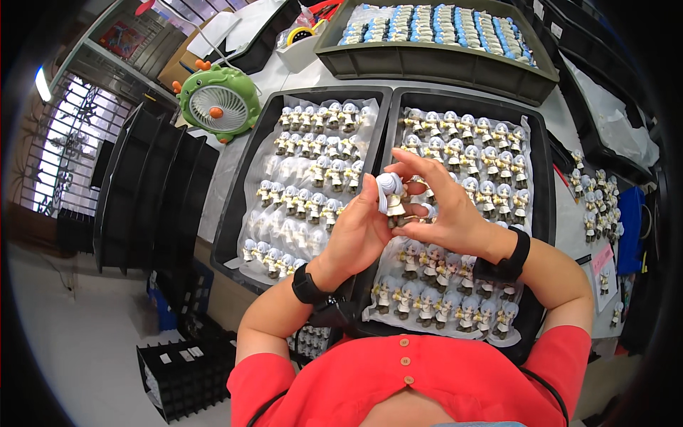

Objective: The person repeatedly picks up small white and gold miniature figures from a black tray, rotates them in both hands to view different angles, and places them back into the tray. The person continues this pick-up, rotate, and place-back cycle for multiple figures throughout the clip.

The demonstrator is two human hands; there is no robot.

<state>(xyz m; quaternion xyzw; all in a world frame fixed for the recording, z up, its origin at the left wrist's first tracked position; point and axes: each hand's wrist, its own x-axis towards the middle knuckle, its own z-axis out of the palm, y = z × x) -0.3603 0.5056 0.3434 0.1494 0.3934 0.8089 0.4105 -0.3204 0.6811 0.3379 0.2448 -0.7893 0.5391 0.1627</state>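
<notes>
A small figurine with pale lilac hair, a white outfit and dark boots stands upright between my hands, above the two trays. My left hand is closed on it from the left, the thumb along its hair. From the right, my right hand curls round the same figurine, thumb near its feet and fingers by its upper side. Below lie a left black tray and a right black tray. Similar figurines fill rows on their translucent liners, partly hidden by my hands and arms.
A large bin of blue-and-white pieces stands at the back. The green fan is at back left. Loose figurines and a blue container lie at right. Black crates stack at left; another stands on the floor.
</notes>
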